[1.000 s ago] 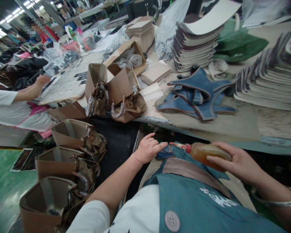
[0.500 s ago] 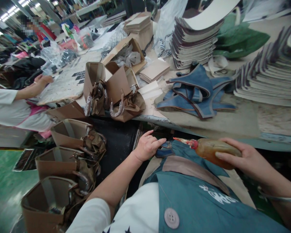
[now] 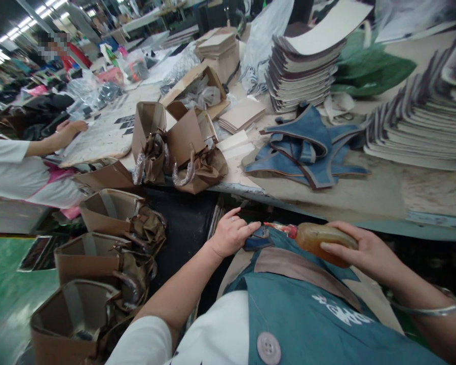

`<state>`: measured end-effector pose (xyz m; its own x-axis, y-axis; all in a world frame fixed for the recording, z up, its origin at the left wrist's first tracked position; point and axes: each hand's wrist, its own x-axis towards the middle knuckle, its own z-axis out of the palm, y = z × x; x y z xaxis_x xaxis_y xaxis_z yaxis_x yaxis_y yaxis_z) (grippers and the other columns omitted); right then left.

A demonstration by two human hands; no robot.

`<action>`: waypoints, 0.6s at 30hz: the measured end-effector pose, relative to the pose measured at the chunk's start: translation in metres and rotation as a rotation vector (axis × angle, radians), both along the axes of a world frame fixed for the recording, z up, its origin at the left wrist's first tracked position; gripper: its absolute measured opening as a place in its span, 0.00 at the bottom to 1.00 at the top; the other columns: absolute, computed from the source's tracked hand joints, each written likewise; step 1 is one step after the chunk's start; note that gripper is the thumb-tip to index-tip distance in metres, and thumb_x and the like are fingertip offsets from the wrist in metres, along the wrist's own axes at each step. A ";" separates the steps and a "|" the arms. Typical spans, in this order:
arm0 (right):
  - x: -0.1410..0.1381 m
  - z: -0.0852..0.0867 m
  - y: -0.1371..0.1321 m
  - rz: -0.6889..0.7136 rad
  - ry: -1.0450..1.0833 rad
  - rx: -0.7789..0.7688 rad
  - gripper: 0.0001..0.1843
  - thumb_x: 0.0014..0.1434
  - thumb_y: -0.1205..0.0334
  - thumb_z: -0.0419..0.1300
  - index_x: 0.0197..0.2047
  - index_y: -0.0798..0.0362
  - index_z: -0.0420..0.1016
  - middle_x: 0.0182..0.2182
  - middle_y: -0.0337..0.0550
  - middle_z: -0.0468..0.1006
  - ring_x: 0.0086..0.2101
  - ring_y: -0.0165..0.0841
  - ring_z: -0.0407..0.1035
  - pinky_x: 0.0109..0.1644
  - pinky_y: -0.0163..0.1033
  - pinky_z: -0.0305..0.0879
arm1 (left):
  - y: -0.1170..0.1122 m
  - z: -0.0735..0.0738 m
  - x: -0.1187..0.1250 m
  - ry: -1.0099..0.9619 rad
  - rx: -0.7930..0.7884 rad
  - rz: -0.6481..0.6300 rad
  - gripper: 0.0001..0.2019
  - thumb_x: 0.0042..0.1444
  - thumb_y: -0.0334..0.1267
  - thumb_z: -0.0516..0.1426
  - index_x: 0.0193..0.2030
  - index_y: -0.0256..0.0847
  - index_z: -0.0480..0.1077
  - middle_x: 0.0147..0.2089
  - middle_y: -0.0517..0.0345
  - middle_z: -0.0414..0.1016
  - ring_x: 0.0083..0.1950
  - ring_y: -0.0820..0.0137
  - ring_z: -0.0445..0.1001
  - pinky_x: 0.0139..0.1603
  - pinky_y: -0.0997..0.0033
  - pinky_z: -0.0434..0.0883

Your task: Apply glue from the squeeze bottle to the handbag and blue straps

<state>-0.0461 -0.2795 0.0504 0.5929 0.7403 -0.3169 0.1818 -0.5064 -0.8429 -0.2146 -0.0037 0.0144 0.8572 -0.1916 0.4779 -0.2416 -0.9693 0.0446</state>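
Note:
In my right hand [image 3: 359, 251] is an amber squeeze bottle [image 3: 323, 243] that looks like a glue bottle, tilted on its side. Its red, crusted nozzle [image 3: 279, 228] points left, close to the fingertips of my left hand [image 3: 231, 233]. Those fingers are closed on a small blue piece [image 3: 259, 239] with dark edges, held above my lap. The fingers partly cover this piece, and whether the nozzle touches it I cannot tell. On the bench just beyond lie blue strap-like pieces [image 3: 319, 147] with grey and brown edging, in a loose pile.
Curved stacks of pale sheets [image 3: 304, 71] stand behind the blue pile, with another stack [image 3: 414, 121] at right. Brown bags with cardboard inserts [image 3: 87, 258] line my left side, and more [image 3: 190, 137] sit on the bench. A co-worker's arm [image 3: 57, 139] reaches in at left.
My right hand has brought the bottle leftward, so its nozzle is now nearer my left fingertips. My left hand has stayed almost in place.

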 end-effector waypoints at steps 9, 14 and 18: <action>-0.012 0.007 -0.003 0.091 0.162 0.040 0.20 0.48 0.46 0.62 0.39 0.52 0.73 0.31 0.41 0.76 0.33 0.39 0.70 0.36 0.38 0.66 | 0.000 -0.001 -0.004 0.009 0.010 0.002 0.15 0.59 0.29 0.49 0.48 0.45 0.71 0.22 0.65 0.64 0.27 0.77 0.64 0.59 0.61 0.64; -0.010 0.007 -0.005 0.007 0.122 0.046 0.21 0.47 0.46 0.64 0.40 0.51 0.72 0.34 0.41 0.76 0.34 0.38 0.70 0.38 0.37 0.66 | 0.000 -0.001 -0.004 -0.012 0.004 -0.003 0.15 0.58 0.28 0.49 0.48 0.44 0.71 0.22 0.65 0.64 0.27 0.77 0.64 0.59 0.62 0.64; -0.008 -0.002 -0.004 0.061 0.123 0.029 0.20 0.50 0.47 0.63 0.41 0.51 0.71 0.35 0.40 0.76 0.35 0.37 0.70 0.38 0.36 0.66 | 0.000 -0.001 -0.004 -0.009 -0.018 -0.011 0.15 0.58 0.28 0.49 0.49 0.44 0.71 0.22 0.65 0.64 0.27 0.77 0.64 0.59 0.61 0.64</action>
